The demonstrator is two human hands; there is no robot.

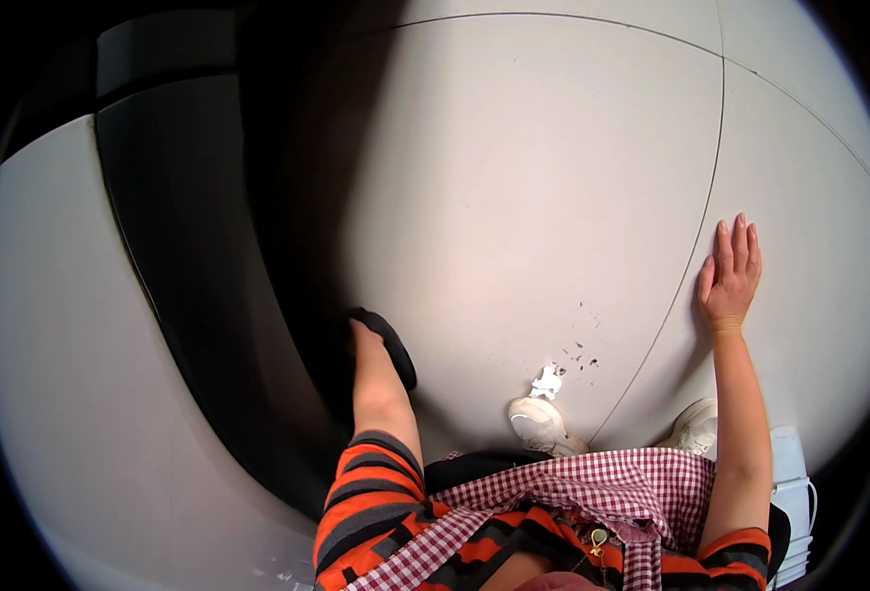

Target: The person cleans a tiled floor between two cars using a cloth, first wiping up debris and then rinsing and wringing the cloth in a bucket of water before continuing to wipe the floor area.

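Observation:
My left hand [360,333] is at the edge of the dark shadowed band, closed at a black curved object [392,348]. This object is long and rounded; its kind is not clear, and most of the fingers are hidden. Far to the right, my right hand [733,286] is stretched out with its fingers apart and nothing in it, over the pale floor [514,187]. Between the hands, a crumpled white tissue [547,382] lies by the toe of my left white shoe [538,422]. Small dark crumbs [580,360] are scattered beside it.
On the left runs a pale surface [70,325] with a black side panel [184,207]. My right shoe [693,426] shows below the red-and-white checked apron [592,483]. A pale blue plastic stool-like thing [792,473] is at lower right. Thin dark joint lines cross the floor.

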